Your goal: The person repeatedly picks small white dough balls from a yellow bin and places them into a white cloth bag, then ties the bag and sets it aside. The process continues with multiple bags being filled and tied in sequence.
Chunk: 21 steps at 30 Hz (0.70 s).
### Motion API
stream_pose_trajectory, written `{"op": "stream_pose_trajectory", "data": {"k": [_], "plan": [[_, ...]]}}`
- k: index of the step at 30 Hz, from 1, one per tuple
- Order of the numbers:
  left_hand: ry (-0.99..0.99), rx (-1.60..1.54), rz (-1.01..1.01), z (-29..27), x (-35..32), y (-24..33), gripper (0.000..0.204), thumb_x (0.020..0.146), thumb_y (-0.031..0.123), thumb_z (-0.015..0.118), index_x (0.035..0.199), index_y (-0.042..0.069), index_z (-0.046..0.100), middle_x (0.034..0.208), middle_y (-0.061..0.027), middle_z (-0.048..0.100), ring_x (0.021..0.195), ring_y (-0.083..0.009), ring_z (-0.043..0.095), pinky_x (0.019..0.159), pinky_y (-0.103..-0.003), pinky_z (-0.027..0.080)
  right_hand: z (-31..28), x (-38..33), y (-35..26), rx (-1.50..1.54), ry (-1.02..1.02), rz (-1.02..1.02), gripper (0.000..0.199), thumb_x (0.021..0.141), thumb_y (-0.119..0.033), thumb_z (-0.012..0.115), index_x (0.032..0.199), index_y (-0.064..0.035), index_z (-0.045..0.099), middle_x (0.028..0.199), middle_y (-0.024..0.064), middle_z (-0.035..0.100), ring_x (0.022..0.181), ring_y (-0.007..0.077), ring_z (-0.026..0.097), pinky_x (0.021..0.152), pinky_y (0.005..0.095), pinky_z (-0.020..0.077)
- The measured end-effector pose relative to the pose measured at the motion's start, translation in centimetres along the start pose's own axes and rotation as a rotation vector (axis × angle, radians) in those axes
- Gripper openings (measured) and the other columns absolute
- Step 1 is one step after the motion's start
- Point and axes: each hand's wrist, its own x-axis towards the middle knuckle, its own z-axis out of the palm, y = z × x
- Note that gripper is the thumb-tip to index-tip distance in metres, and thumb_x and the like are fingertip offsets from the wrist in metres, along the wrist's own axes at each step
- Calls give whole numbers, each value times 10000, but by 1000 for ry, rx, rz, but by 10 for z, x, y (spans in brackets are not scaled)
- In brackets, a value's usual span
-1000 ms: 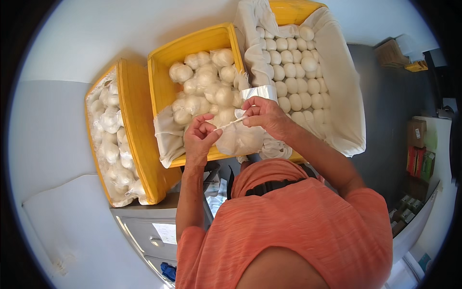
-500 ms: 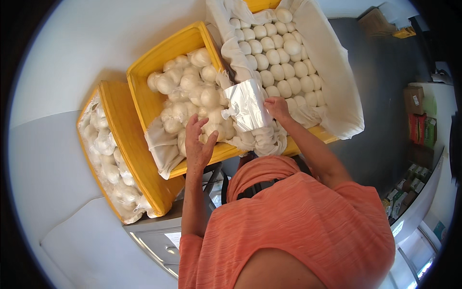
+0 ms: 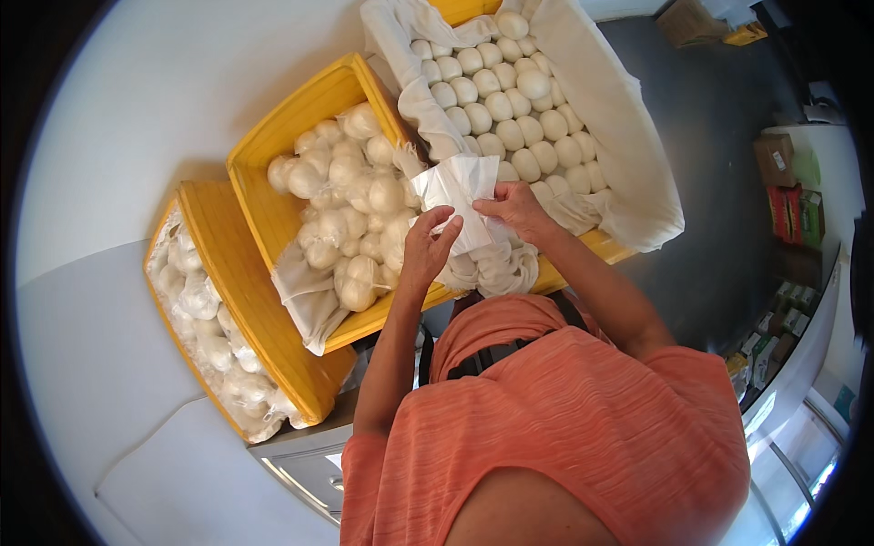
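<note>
A stack of shiny white plastic bags point(image 3: 451, 185) lies over the bunched cloth between two yellow tubs. My right hand point(image 3: 521, 211) pinches the right edge of the top bag between thumb and fingers. Close to the left edge of the bags, my left hand point(image 3: 424, 247) has its thumb and fingers apart with nothing between them. Round white dough balls point(image 3: 523, 107) sit in rows in the cloth-lined tub on the right. Bagged white balls point(image 3: 350, 200) are heaped in the middle tub point(image 3: 282, 118).
Another yellow tub point(image 3: 264, 309) stands tilted at the left, holding more bagged balls point(image 3: 214, 341). Draped white cloth point(image 3: 624, 136) lines the right tub. Boxes point(image 3: 778, 164) stand along the far right, and a grey cabinet point(image 3: 319, 469) is below the left tub.
My left hand has moved right, from above the bagged balls to the bag stack. The right hand has shifted slightly left and pinches the top bag, which is now creased.
</note>
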Motion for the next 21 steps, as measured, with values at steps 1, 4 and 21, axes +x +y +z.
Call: {"op": "stream_pose_trajectory", "data": {"k": [1,4,21], "plan": [[35,-49,10,4,0,11,363,843,255,668,1022,-55,606,1028,-146,620,962,-212,589,790,-314,486,7,3,3,-79,-41,-78,213,755,-133,731,883,12,641,777,17,627,673,65,554,597,214,454],[12,-44,2,0,8,9,272,879,229,626,988,-19,606,859,-43,621,781,-88,565,672,-215,459,22,10,8,-376,-137,-254,219,749,-127,737,888,15,645,780,3,630,672,55,548,594,207,450],[22,-354,-115,-6,-5,21,201,868,223,628,931,34,599,834,-1,606,776,-86,567,683,-234,475,18,-12,-25,-610,-102,-279,313,779,-173,714,605,-11,510,571,-53,450,552,34,374,469,241,318]]}}
